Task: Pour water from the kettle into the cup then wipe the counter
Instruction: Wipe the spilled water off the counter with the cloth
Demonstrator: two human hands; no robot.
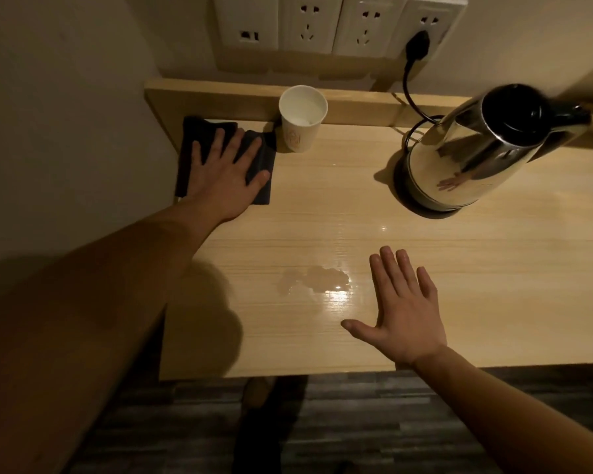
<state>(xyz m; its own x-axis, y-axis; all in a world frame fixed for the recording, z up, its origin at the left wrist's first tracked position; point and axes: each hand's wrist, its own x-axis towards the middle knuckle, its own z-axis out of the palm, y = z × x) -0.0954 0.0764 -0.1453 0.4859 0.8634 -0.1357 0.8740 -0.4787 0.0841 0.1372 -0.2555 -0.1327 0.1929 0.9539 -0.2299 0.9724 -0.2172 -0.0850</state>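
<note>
A pale wood-grain counter (425, 268) with a glossy finish fills the middle of the frame, ending at a raised wooden ledge (220, 97) along a cream wall. A row of white wall sockets (322, 25) sits at the top centre, with a black plug (418, 46) in the rightmost one and its cord curling down toward the kettle. Dark plank flooring (391, 422) shows along the bottom edge.

A small, shiny puddle of water (319, 278) lies on the counter at lower centre. The white paper cup (302, 119), tapered and printed faintly on its side, stands upright against the ledge at upper centre. The kettle (476, 152), mirror-polished steel with a black lid and handle, stands on its dark round base at the upper right.

The left hand (223, 172) lies flat with fingers spread on a dark folded cloth (261, 172) at the upper left, just beside the cup. The right hand (404, 309), open wide and holding nothing, is over the counter at lower right, near the puddle.
</note>
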